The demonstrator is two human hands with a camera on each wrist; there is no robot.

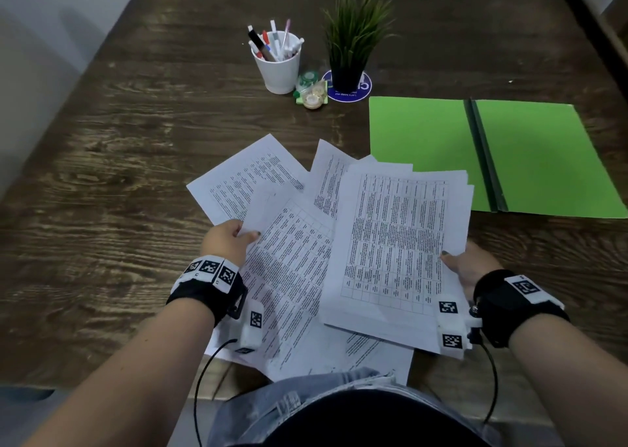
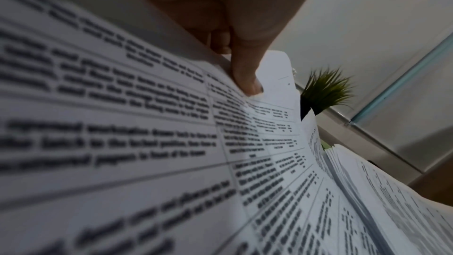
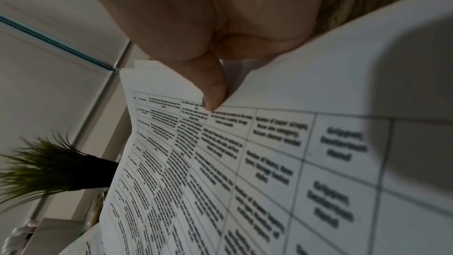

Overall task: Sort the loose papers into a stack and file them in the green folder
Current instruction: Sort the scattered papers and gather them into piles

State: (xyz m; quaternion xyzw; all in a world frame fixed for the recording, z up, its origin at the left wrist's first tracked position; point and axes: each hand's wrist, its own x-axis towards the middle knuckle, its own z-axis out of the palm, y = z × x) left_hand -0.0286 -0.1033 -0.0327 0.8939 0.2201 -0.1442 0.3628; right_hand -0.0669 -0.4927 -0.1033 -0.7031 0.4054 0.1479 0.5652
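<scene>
Printed white sheets lie fanned out on the wooden table. My left hand (image 1: 234, 237) pinches the left edge of one sheet (image 1: 292, 259), thumb on top; the left wrist view shows that thumb (image 2: 247, 77) pressing the sheet (image 2: 147, 143). My right hand (image 1: 467, 263) holds a stack of papers (image 1: 397, 242) lifted by its right edge, thumb on the printed table (image 3: 245, 172). More loose sheets (image 1: 244, 174) lie behind and underneath. The green folder (image 1: 424, 147) lies open and flat at the right, beyond the stack.
A white cup of pens (image 1: 277, 62), tape rolls (image 1: 311, 90) and a potted grass plant (image 1: 353, 45) on a blue coaster stand at the back centre. The table's near edge (image 1: 102, 383) runs close to my body.
</scene>
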